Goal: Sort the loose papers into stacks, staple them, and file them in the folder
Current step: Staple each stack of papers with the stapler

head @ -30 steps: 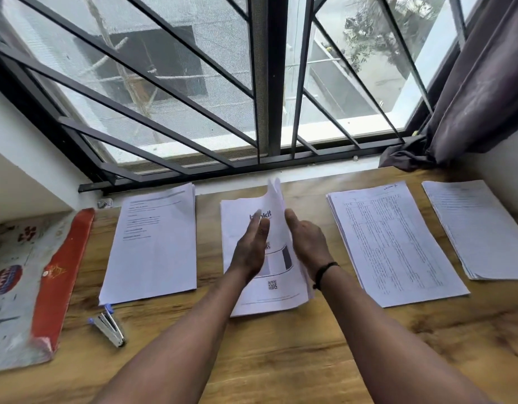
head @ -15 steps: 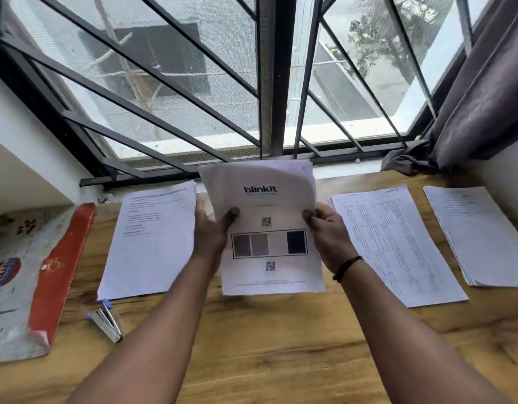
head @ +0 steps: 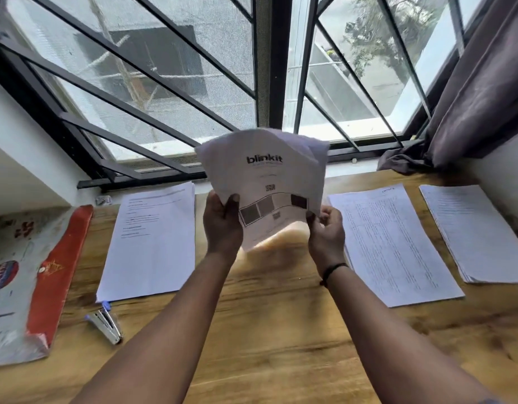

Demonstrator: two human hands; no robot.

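Both hands hold a sheaf of papers [head: 269,182], headed "blinkit", upright and clear above the tabletop [head: 281,330]. Left hand [head: 223,225]: grip closed on the sheaf's left edge, thumb across the front. Right hand [head: 326,230]: grip pinching the lower right corner. Three paper stacks lie flat: one at left [head: 153,243], two at right [head: 391,243] [head: 479,231]. A stapler [head: 106,323] lies near the left stack's front corner. The folder [head: 27,287], red-edged and closed, lies at far left; its contents cannot be seen.
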